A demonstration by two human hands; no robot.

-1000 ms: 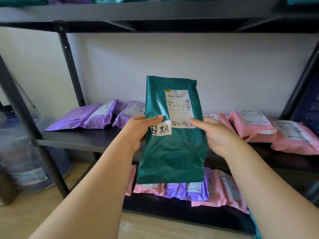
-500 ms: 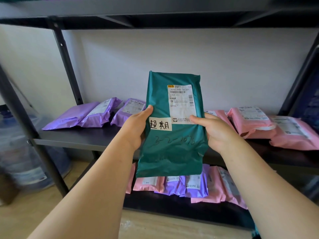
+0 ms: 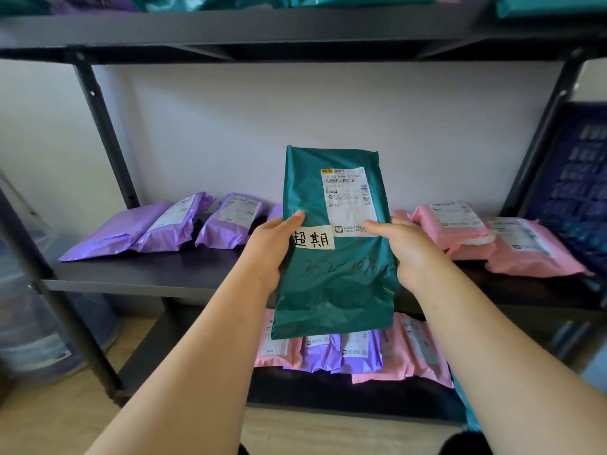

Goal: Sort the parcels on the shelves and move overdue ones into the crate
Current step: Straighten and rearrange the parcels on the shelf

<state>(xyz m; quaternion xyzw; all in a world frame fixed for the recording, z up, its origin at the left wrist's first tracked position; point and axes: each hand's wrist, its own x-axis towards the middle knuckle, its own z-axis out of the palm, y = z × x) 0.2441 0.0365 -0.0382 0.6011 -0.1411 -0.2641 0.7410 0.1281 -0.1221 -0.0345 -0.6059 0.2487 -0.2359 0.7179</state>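
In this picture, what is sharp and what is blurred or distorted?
Head view: the green parcel and its shipping label are sharp; the blue crate at right and water jug at left are blurred; the shelf posts slant, likely wide-lens distortion.

The teal parcel (image 3: 335, 290) hides the fingers of the left hand (image 3: 269, 254) and the right hand (image 3: 410, 254); only thumbs show. It covers most of one purple parcel (image 3: 275, 213) and one pink parcel (image 3: 399, 215) behind. The small print of its shipping label (image 3: 351, 201) is not readable. At 12 o'clock the top-shelf parcels (image 3: 328, 0) are cut by the edge; at 3 o'clock the dark blue crate (image 3: 578, 178) is blurred and cut.
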